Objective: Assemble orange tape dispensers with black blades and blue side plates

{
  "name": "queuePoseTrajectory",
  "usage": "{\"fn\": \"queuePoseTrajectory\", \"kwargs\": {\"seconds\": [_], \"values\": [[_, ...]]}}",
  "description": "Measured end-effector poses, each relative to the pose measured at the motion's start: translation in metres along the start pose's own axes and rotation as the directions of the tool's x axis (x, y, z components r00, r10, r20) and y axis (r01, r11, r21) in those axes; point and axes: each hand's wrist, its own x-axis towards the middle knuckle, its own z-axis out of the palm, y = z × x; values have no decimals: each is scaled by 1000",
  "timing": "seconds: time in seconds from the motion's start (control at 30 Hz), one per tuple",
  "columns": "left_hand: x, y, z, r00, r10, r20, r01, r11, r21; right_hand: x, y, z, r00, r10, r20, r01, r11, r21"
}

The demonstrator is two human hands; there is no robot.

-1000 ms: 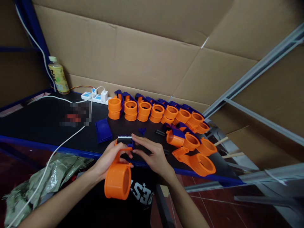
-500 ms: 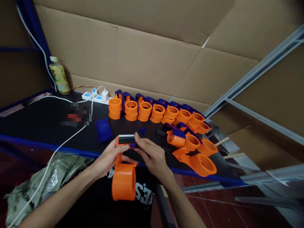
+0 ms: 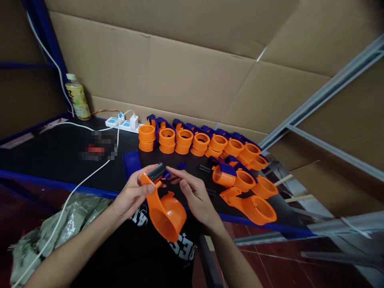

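Note:
My left hand (image 3: 133,194) grips an orange packing tape dispenser (image 3: 168,218) by its arm, below the black roller (image 3: 156,172). The dispenser is tilted, its wide ring hanging over my lap with the round opening turned partly towards me. A small blue part (image 3: 167,174) shows at the roller's far end. My right hand (image 3: 195,194) is just to the right with its fingers stretched out, the index fingertip at or very near that blue part; I cannot tell whether they touch. Past my hands, a small loose blue piece (image 3: 181,165) lies on the black table (image 3: 60,160).
Orange and blue tape dispensers (image 3: 184,138) stand stacked in a row at the back, and several more (image 3: 259,206) lie at the right. Dark blue flat pieces (image 3: 132,162) lie left of my hands. Behind them are a white power strip (image 3: 126,125), a cable and a bottle (image 3: 78,98).
My left hand has turned the dispenser, so its ring swings right and its opening shows. My right hand's fingers have come away from the roller end and straightened.

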Motion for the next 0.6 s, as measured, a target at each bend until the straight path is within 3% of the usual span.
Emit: {"fn": "queuePoseTrajectory", "kwargs": {"seconds": [0.1, 0.2, 0.33, 0.43, 0.6], "values": [[0, 7, 1, 1000, -26, 8, 27, 994, -104, 18, 6, 11, 997, 80, -11, -80, 997, -10], [-2, 9, -1, 984, -143, 108, 154, 982, -112, 51, 14, 26, 988, 132, 79, -109, 964, -241], [-5, 4, -1, 904, -322, 281, 358, 929, -87, 99, 23, 54, 934, 301, 193, -145, 811, -567], [-7, 4, 4, 852, -368, 372, 443, 885, -140, 121, 31, 74, 916, 356, 186, -174, 768, -617], [-11, 13, 16, 800, -455, 392, 545, 824, -156, 131, 44, 87, 926, 341, 163, -178, 774, -607]]}}
